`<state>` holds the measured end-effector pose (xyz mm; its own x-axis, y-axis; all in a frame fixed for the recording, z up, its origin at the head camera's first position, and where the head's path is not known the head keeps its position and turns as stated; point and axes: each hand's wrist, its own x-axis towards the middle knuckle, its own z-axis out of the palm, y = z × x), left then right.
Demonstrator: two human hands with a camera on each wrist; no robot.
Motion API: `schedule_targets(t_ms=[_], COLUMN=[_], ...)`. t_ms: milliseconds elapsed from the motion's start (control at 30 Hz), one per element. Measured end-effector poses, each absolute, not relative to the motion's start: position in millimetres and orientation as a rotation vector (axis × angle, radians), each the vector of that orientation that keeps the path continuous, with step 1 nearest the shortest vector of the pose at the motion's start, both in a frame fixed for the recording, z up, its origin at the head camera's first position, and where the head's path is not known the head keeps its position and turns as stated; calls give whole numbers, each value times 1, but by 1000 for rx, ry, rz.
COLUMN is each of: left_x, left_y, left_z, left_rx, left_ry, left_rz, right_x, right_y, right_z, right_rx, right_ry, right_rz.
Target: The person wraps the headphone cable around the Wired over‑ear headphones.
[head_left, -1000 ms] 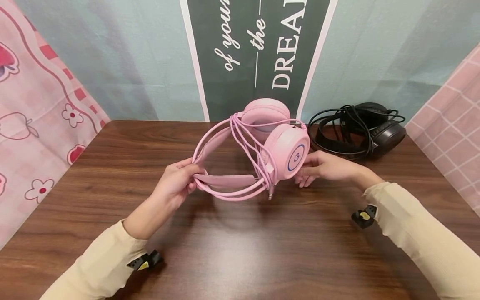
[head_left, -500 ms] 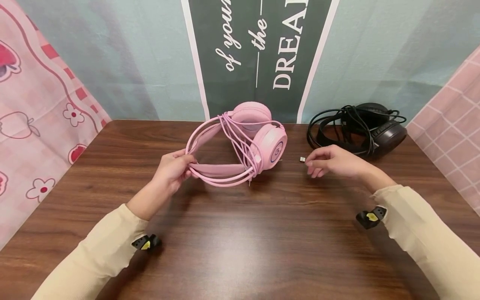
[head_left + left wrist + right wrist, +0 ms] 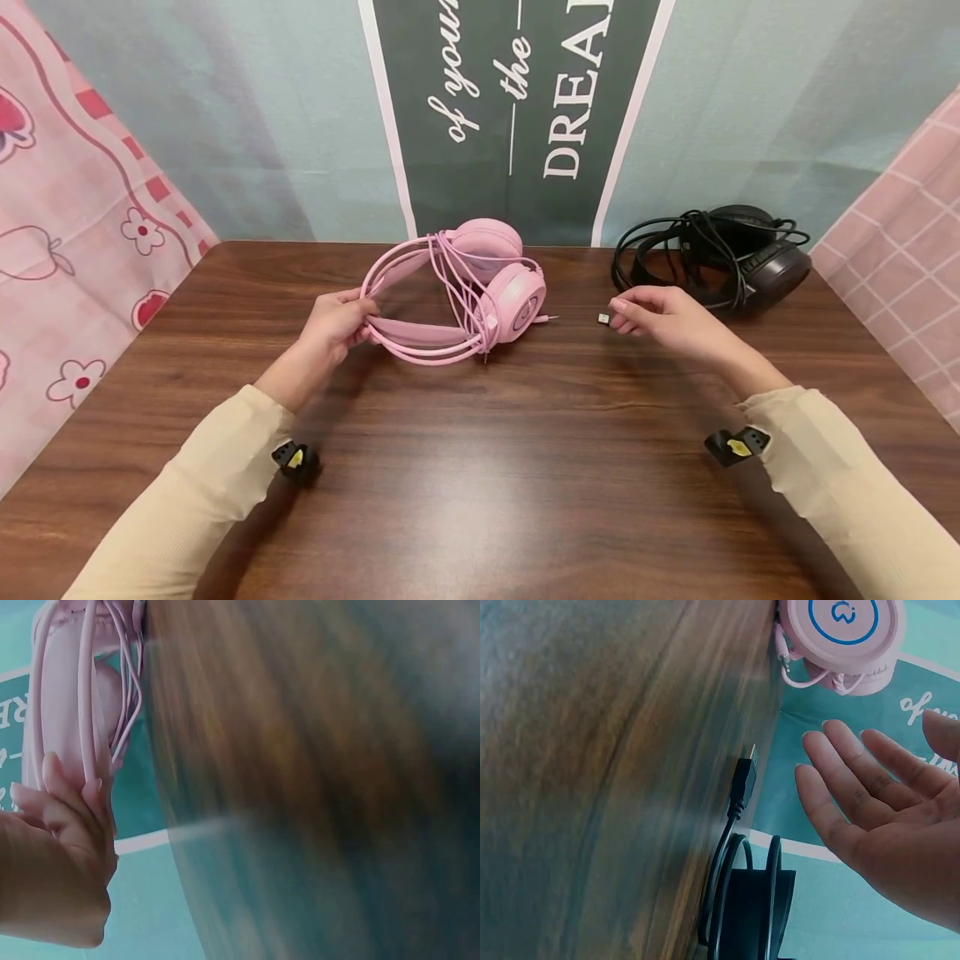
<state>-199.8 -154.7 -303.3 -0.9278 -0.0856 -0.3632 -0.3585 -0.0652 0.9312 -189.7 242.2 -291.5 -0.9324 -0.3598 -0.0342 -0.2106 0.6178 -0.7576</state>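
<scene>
My left hand [image 3: 333, 327] grips the headband of a pink over-ear headset [image 3: 517, 304], whose ear cups point right. A thin pink cable is wound around its sides, and a small audio jack [image 3: 546, 319] sticks out beyond the nearer cup. In the left wrist view, fingers [image 3: 67, 799] curl over the double headband. To the right, my right hand [image 3: 663, 321] hovers with loosely bent fingers, holding nothing. Just beside its fingertips is a black USB plug [image 3: 741, 784] with a metal end, on a cable running back to a black headset [image 3: 776, 275].
The black headset lies at the back right with its cable coiled over it. Behind the brown wooden table [image 3: 465, 467] hangs a blue-green cloth with a dark lettered panel [image 3: 517, 125]. Patterned pink cloth [image 3: 82, 275] borders the left side, pink tile print [image 3: 911, 250] the right.
The pink headset has moved left and lower with my left hand, away from my right hand. The USB plug has come into sight. My right hand has shifted slightly right, off the ear cup.
</scene>
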Motion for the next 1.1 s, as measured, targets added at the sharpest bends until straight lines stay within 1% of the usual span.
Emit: schedule_targets(t_ms=[200, 433, 800, 1100], left_x=[-209, -214, -212, -212], left_y=[-160, -162, -164, -166], left_z=[-304, -308, -310, -310], left_rx=[-457, -387, -348, -350], left_ry=[2020, 2117, 2154, 2146], left_rz=[1999, 1841, 1726, 1671], right_x=[-187, -185, -181, -180], right_y=[241, 243, 244, 247], right_z=[-288, -280, -275, -275], right_rx=[-491, -536, -347, -332], right_ry=[2736, 2763, 2884, 2878], right_rz=[-1167, -1291, -1097, -1011])
